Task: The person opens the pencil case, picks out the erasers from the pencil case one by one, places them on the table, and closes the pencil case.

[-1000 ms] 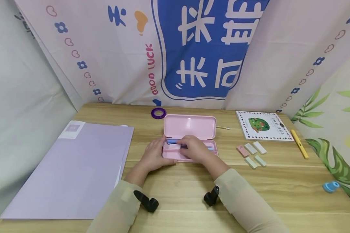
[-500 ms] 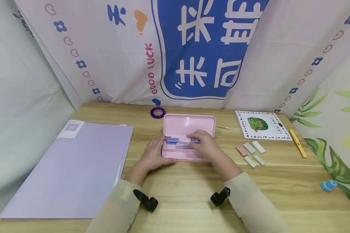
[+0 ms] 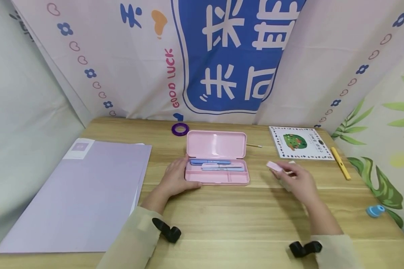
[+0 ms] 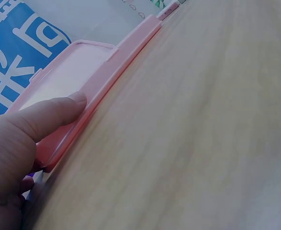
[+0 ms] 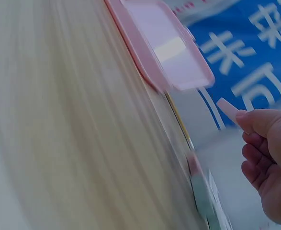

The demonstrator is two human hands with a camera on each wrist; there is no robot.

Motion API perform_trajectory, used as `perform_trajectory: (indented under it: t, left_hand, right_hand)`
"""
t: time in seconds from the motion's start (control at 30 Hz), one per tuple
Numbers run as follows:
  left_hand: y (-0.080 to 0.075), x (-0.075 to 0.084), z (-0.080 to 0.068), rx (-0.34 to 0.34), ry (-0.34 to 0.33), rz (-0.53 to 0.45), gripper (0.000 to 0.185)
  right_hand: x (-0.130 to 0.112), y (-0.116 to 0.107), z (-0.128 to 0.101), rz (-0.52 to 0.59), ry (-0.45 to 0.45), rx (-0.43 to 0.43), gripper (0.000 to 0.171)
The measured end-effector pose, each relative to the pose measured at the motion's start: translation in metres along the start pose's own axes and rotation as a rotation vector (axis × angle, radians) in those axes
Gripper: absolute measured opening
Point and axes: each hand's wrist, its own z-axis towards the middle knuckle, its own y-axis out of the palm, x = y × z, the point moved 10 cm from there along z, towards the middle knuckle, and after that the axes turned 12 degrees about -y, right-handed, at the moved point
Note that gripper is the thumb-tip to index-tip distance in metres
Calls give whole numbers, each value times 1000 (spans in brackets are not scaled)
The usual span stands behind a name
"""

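A pink pencil case [image 3: 217,183] lies open on the table, its lid [image 3: 217,145] leaning back. Several pens [image 3: 210,163] in blue and pale tones rest in its rear compartment. At the case's left end my left hand [image 3: 176,178] grips it, thumb along the front wall, as the left wrist view also shows. Off to the right, my right hand [image 3: 297,181] pinches a pale pink eraser [image 3: 274,166] between thumb and fingers, above the table. Below that hand and partly hidden by it are other erasers; a pink and a greenish eraser [image 5: 203,196] show blurred in the right wrist view.
Left of the case lies a large lilac folder [image 3: 84,198]. Behind stand a purple tape roll [image 3: 180,129] and a pencil [image 3: 254,145]. Toward the right are a booklet [image 3: 301,143], a yellow pen [image 3: 340,163] and a small blue object [image 3: 375,211].
My right hand has left the pencil case and moved right with the pale eraser, which lay inside the case before. My left hand has stayed at the case's left end.
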Motion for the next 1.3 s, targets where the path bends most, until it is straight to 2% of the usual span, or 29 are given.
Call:
perform_trajectory:
  t: [0.13, 0.23, 0.37, 0.57, 0.9, 1.1, 1.3]
  left_hand:
    - [0, 0, 0, 0, -4, 3, 120]
    - [0, 0, -1, -1, -6, 2, 119]
    - [0, 0, -1, -4, -11, 0, 120]
    - [0, 0, -1, 1, -2, 5, 120]
    - [0, 0, -1, 5, -3, 7, 119]
    - [-1, 0, 0, 7, 0, 13, 119]
    - [0, 0, -1, 5, 0, 19, 119]
  right_hand:
    - [40, -30, -23, -7, 108, 50, 40]
    - [65, -41, -36, -18, 167, 50, 44]
    - [88, -43, -45, -64, 218, -4, 47]
    - [107, -36, -49, -79, 282, -106, 55]
    - [113, -34, -51, -103, 311, -155, 57]
    - [107, -40, -48, -83, 330, -99, 65]
    - [77, -33, -23, -16, 258, -25, 58]
